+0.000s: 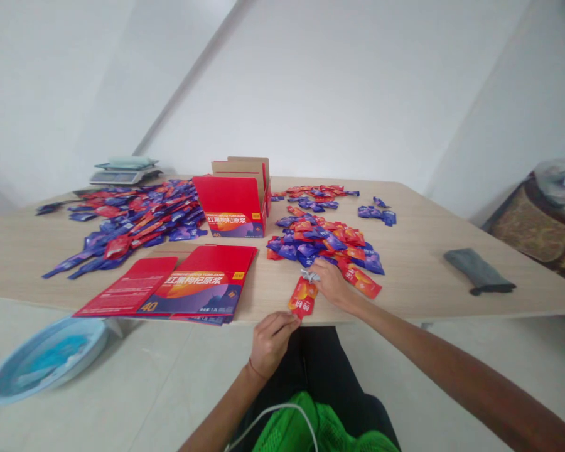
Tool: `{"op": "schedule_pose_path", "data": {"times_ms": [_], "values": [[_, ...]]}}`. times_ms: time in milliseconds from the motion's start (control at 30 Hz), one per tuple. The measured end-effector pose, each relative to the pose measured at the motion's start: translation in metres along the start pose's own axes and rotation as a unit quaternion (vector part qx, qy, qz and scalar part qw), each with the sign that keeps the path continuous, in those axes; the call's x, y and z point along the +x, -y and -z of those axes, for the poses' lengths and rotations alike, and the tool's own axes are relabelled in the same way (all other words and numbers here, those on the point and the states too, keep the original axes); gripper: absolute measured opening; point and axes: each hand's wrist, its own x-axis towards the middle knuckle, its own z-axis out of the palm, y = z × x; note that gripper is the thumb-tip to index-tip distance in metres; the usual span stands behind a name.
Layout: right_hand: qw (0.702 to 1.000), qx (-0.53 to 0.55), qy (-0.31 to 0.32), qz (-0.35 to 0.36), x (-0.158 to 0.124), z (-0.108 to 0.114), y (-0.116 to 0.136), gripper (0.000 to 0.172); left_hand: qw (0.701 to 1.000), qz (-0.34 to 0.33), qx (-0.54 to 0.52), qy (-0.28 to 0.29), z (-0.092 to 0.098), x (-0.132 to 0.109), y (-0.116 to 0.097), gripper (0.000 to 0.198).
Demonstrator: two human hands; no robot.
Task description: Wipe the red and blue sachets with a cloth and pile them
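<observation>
My left hand (274, 342) pinches the near end of an orange-red sachet (304, 297) at the table's front edge. Over the sachet's far end, my right hand (328, 284) is closed around a crumpled grey-white cloth or tissue (309, 275); its exact kind is unclear. Just beyond that hand lies a heap of purple and orange-red sachets (332, 238). One more orange-red sachet (361, 280) rests beside my right wrist.
Flat printed red cartons (202, 276) lie left of my hands, with open red boxes (230, 204) behind. Farther left are a large sachet pile (141, 216) and a scale (122, 174). A grey cloth pouch (478, 269) lies right; a blue basin (70, 370) stands below the table (419, 251).
</observation>
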Motion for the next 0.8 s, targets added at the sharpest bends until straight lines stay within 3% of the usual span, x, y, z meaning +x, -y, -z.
{"op": "schedule_pose_path", "data": {"times_ms": [100, 200, 300, 400, 500, 600, 700, 800], "values": [[0.998, 0.026, -0.051, 0.018, -0.006, 0.012, -0.002, 0.035, 1.0, 0.001, 0.004, 0.01, 0.004, 0.003, -0.004, 0.021], [0.989, 0.053, -0.136, 0.034, -0.021, 0.039, -0.016, 0.038, 0.999, 0.006, 0.013, 0.047, 0.013, 0.012, -0.014, 0.019], [0.976, 0.039, -0.215, 0.01, -0.044, 0.076, -0.056, 0.029, 0.994, 0.023, 0.048, 0.097, 0.024, 0.032, -0.026, 0.019], [0.965, -0.012, -0.252, -0.068, -0.073, 0.108, -0.115, 0.025, 0.984, 0.049, 0.097, 0.142, 0.022, 0.065, -0.034, 0.025], [0.951, -0.074, -0.261, -0.145, -0.104, 0.124, -0.173, 0.029, 0.964, 0.063, 0.155, 0.207, -0.001, 0.101, -0.037, 0.034], [0.957, -0.124, -0.203, -0.167, -0.135, 0.125, -0.213, 0.028, 0.929, 0.088, 0.245, 0.263, -0.037, 0.122, -0.035, 0.034], [0.96, -0.148, -0.166, -0.169, -0.157, 0.118, -0.233, 0.026, 0.89, 0.107, 0.323, 0.303, -0.066, 0.122, -0.03, 0.026], [0.958, -0.152, -0.167, -0.179, -0.165, 0.111, -0.241, 0.027, 0.881, 0.079, 0.348, 0.31, -0.076, 0.116, -0.026, 0.025]]}}
